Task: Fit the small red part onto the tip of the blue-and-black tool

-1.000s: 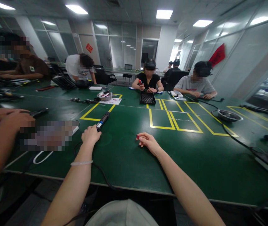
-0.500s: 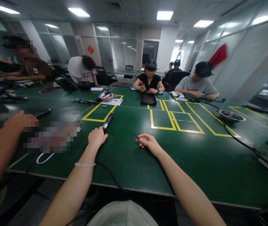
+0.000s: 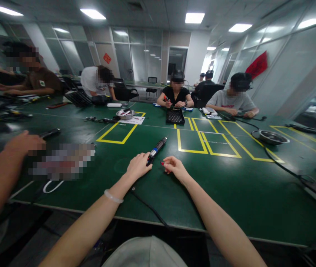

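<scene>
My left hand (image 3: 138, 165) is wrapped round the rear of a black corded electric screwdriver (image 3: 156, 149), whose tip points away to the upper right over the green table (image 3: 224, 193). Its black cord (image 3: 149, 209) trails back over the table's near edge. My right hand (image 3: 176, 167) rests on the table a little to the right, fingers curled in a pinch on a small red piece (image 3: 162, 163) that I cannot make out. The two hands are close together, almost touching.
A co-worker's arm and hand (image 3: 21, 144) lie at the left beside a blurred patch. Yellow tape boxes (image 3: 202, 142) mark the table's middle. A black tray (image 3: 174, 116), a metal bowl (image 3: 273, 137) with cable, and several seated people are farther off.
My left hand has carried the screwdriver to the right, from near the yellow box on the left to just beside my right hand. The right hand has stayed in place.
</scene>
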A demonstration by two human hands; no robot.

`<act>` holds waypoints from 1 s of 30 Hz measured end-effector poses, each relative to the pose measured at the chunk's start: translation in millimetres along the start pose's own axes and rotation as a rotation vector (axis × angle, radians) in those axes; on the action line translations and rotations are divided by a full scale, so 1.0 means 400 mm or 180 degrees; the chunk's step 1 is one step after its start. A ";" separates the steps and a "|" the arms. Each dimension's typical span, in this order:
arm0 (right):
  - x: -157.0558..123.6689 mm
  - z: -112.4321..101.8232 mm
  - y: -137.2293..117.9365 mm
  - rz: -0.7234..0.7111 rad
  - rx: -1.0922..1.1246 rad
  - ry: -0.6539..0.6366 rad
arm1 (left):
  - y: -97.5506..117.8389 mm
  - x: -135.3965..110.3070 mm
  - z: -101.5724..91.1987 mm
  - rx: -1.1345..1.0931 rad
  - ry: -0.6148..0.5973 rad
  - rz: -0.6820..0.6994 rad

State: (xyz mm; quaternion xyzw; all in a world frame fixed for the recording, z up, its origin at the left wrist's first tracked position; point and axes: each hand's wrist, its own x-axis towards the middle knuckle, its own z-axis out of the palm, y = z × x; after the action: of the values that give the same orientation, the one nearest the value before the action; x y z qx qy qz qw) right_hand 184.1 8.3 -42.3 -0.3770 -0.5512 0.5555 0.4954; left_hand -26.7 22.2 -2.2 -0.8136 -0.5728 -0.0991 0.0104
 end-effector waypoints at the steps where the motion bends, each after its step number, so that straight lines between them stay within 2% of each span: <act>1: 0.000 0.001 0.001 -0.0085 -0.0121 0.0017 | 0.009 -0.002 0.002 -0.0051 -0.0001 0.0110; 9: -0.017 0.010 -0.016 -0.1009 -0.1841 0.0007 | 0.059 -0.015 0.015 -0.0332 0.0013 0.0677; 15: -0.031 0.032 -0.022 -0.1138 -0.2979 -0.0081 | 0.060 -0.015 0.015 -0.0412 -0.0027 0.0711; 21: -0.032 0.024 -0.022 -0.1232 -0.3017 -0.0198 | 0.060 -0.018 0.010 -0.0457 -0.0076 0.0646; 30: -0.014 0.026 -0.007 -0.1338 -0.2981 -0.0127 | 0.065 -0.020 0.005 -0.0289 -0.0065 0.0689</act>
State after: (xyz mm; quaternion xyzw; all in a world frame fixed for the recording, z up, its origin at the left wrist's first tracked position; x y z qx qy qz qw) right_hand 175.6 0.1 -39.2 -0.4289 -0.8141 0.1445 0.3638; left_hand -4.7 6.3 -3.0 -0.8713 -0.4766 -0.1149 -0.0217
